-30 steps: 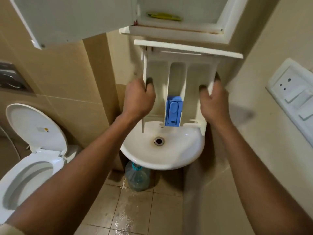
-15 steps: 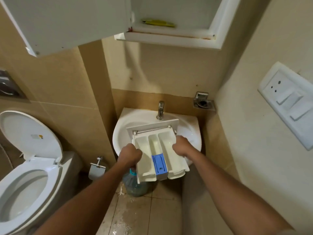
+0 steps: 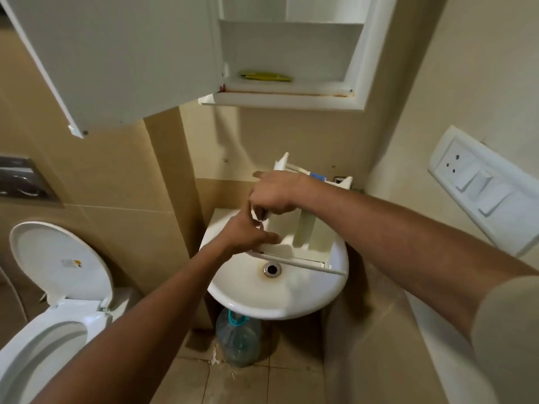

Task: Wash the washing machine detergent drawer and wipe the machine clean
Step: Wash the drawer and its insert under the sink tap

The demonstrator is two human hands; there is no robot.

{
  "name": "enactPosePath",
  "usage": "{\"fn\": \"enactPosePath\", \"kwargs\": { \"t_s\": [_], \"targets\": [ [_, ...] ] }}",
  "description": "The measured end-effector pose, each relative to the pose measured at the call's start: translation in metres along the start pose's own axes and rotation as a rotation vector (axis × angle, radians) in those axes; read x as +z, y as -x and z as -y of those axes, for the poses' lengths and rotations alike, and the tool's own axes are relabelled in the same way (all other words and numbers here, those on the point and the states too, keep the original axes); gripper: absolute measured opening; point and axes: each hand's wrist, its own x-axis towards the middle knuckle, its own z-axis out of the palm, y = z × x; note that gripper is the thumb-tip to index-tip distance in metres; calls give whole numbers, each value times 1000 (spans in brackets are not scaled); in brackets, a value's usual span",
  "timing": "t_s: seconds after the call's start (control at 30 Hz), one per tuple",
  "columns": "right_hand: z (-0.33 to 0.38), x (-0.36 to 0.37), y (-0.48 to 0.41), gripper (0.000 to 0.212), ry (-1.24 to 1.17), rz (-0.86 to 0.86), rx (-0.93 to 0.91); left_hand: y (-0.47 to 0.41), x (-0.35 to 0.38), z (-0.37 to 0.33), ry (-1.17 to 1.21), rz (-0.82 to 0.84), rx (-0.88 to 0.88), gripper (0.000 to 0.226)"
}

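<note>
The white detergent drawer [image 3: 306, 234] stands tilted in the white sink [image 3: 262, 298]. Its front panel is low, near the drain [image 3: 272, 269], and its back end leans up against the wall. The blue insert [image 3: 318, 176] shows at the raised end. My right hand [image 3: 277, 193] reaches across the drawer's left side, fingers curled around a bit of metal that looks like the tap, which is mostly hidden. My left hand [image 3: 248, 234] is just below it, fingers apart, fingertips touching the drawer's lower left edge.
An open wall cabinet with its door [image 3: 116, 53] swung out hangs above the sink, a yellow item [image 3: 265, 76] on its shelf. A toilet [image 3: 58, 316] with raised lid stands left. A large water bottle [image 3: 239, 339] sits under the sink. A switch panel [image 3: 481, 188] is on the right wall.
The drawer went from held in both hands above the sink, to lowered at its front, to turned round and stood in the basin. Both hands let go of its sides; the right moved to the tap.
</note>
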Motion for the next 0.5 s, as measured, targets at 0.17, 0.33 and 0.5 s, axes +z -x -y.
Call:
{"fn": "enactPosePath", "kwargs": {
  "t_s": [0.17,0.33,0.5],
  "targets": [
    [15,2,3,34,236,-260,-129,1,14,23,217,-8,-118,37],
    [21,69,41,54,-447,-1028,539,7,12,43,317,50,-208,21],
    [28,130,86,87,-1632,-458,1065,9,0,43,311,116,-232,10]
  ]
}}
